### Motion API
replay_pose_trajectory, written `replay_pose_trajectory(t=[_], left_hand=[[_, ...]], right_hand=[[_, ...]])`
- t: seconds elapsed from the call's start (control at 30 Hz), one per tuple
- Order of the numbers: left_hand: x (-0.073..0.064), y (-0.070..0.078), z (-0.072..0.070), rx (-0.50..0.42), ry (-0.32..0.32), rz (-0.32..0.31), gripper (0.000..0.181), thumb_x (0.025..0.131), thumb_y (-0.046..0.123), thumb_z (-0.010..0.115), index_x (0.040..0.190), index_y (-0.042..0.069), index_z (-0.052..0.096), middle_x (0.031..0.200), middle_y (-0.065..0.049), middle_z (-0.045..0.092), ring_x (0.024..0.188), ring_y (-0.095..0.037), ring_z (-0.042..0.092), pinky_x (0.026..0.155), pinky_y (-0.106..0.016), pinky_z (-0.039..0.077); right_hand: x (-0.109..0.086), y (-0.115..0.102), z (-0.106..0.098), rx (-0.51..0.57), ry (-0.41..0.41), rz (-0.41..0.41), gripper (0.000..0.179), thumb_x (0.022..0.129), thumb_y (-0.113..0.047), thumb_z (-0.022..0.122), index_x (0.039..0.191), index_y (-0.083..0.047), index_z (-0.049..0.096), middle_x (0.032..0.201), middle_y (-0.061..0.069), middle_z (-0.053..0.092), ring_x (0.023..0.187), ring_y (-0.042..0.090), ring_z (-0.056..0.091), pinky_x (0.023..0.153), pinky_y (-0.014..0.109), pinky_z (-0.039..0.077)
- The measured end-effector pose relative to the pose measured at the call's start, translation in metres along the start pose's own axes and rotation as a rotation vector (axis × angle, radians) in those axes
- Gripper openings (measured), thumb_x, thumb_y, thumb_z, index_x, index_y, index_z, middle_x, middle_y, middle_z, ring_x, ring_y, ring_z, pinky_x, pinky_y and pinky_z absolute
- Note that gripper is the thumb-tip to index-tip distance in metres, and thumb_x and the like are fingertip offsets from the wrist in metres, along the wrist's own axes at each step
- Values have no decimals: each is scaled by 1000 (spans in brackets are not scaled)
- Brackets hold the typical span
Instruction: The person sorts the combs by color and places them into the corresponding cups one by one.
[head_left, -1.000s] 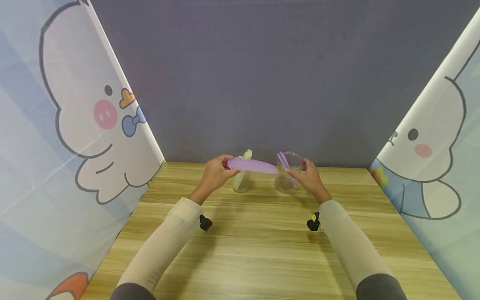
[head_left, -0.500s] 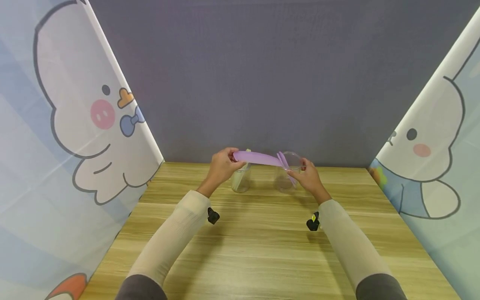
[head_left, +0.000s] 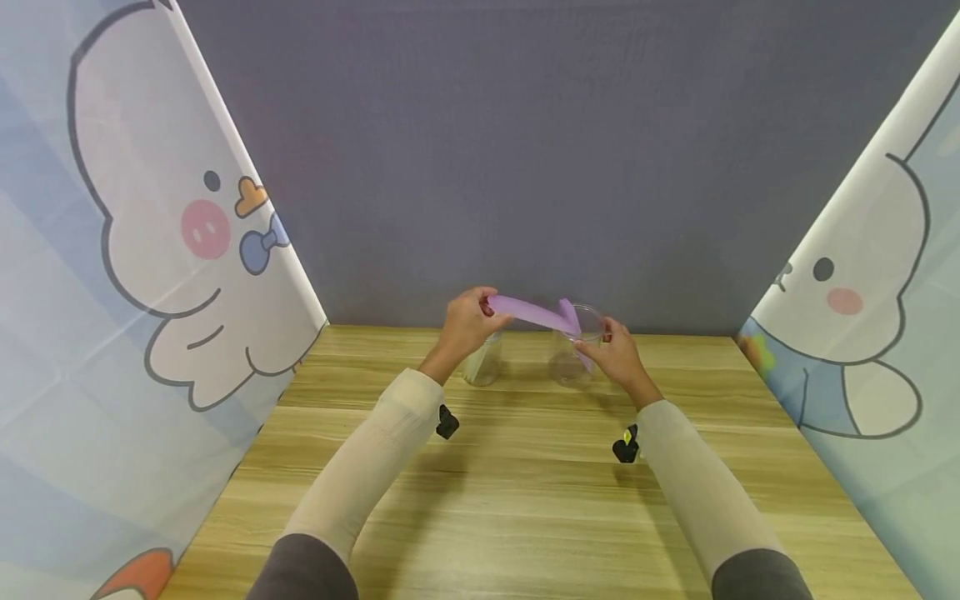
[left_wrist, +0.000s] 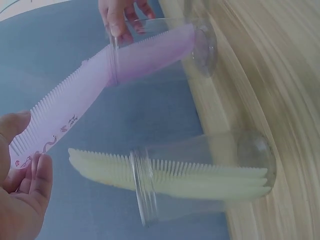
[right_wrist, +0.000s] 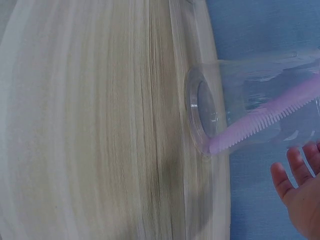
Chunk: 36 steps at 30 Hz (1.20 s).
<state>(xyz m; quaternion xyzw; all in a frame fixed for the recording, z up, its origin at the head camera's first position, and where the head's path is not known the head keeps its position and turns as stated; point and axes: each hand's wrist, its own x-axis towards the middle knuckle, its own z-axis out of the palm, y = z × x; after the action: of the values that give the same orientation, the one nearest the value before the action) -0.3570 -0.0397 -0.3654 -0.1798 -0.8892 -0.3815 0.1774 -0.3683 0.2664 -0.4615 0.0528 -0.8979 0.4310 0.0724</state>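
My left hand [head_left: 465, 325] pinches a purple comb [left_wrist: 67, 107] by one end, thumb on one side and fingers on the other. The comb's far end slants down to the mouth of a clear plastic cup [left_wrist: 202, 52], overlapping the rim in the left wrist view. Inside that cup leans more purple comb [right_wrist: 265, 117], its lower end at the cup's bottom. My right hand [head_left: 621, 354] holds the cup near its rim, thumb at the near side. Left of it, a second clear cup [head_left: 487, 367] holds several pale green combs [left_wrist: 210, 175], teeth all facing one way.
Both cups stand near the back edge of the wooden table [head_left: 510, 500], close to the grey back panel [head_left: 525, 167]. Cartoon-printed side panels [head_left: 150, 350] flank the table. A black wrist device [head_left: 447, 422] sits at my left cuff, another [head_left: 626, 444] at my right.
My left hand has moved right and slightly up, bringing the purple comb from over the left cup to the right cup's mouth and tilting its far end down. My right hand stays at the cup.
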Motion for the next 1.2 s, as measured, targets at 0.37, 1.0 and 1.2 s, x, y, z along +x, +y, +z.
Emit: replay_pose_trajectory(t=[0.37, 1.0, 1.2], left_hand=[[14, 17, 19, -37, -123, -5, 62, 92, 28, 77, 140, -4, 55, 115, -16, 67, 103, -26, 64, 91, -38, 56], [-1, 12, 23, 81, -434, 81, 82, 99, 32, 66, 164, 11, 20, 165, -16, 31, 151, -33, 33, 124, -47, 33], [-12, 5, 13, 131, -448, 108, 80, 99, 30, 66, 162, 8, 23, 163, -17, 33, 151, -35, 32, 124, -48, 32]], right_hand=[[-1, -2, 1, 21, 18, -4, 92, 91, -44, 75, 154, 5, 30, 148, 30, 40, 129, 43, 46, 103, 59, 47], [0, -9, 1, -24, -14, -24, 94, 94, -45, 71, 157, 6, 25, 150, 31, 39, 130, 46, 46, 104, 59, 47], [-2, -13, -3, -87, -40, -61, 100, 95, -47, 68, 158, 10, 15, 153, 37, 32, 135, 51, 43, 109, 64, 44]])
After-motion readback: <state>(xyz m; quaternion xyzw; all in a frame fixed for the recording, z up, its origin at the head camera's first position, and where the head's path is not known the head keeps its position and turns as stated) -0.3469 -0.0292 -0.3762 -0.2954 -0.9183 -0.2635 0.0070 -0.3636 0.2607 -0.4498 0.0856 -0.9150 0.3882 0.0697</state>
